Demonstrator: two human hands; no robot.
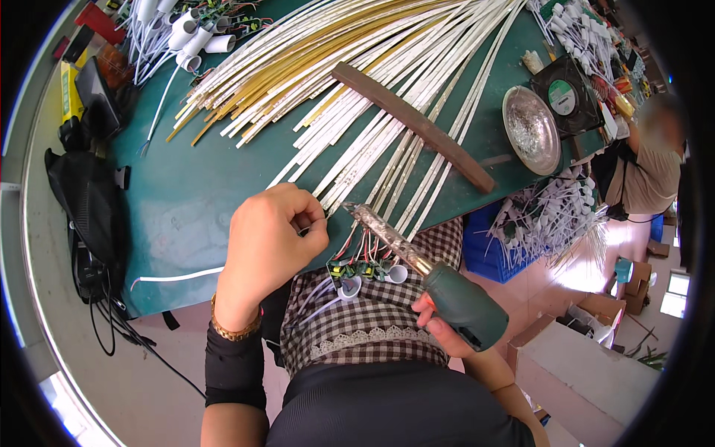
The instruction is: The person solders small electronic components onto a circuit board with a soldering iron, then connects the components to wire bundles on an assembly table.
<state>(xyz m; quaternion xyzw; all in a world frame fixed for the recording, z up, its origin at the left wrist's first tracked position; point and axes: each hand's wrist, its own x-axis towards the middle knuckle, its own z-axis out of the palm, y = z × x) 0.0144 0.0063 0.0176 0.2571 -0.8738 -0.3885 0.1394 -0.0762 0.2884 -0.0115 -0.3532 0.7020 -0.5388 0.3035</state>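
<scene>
My right hand grips a soldering iron by its dark green handle. The iron's metal tip points up and left, close to the near ends of the white LED strips on the table. Beside that tip, my left hand is closed in a pinch; its fingers hide whatever is between them. Just below the tip, several thin red, white and dark wires run to small green circuit boards with white plastic caps at the table's edge, over my checked apron.
A brown bar lies across the strips. To its right stand a metal dish and a black fan. White-capped parts pile up at the back left. A blue crate sits below the table; a person is at right.
</scene>
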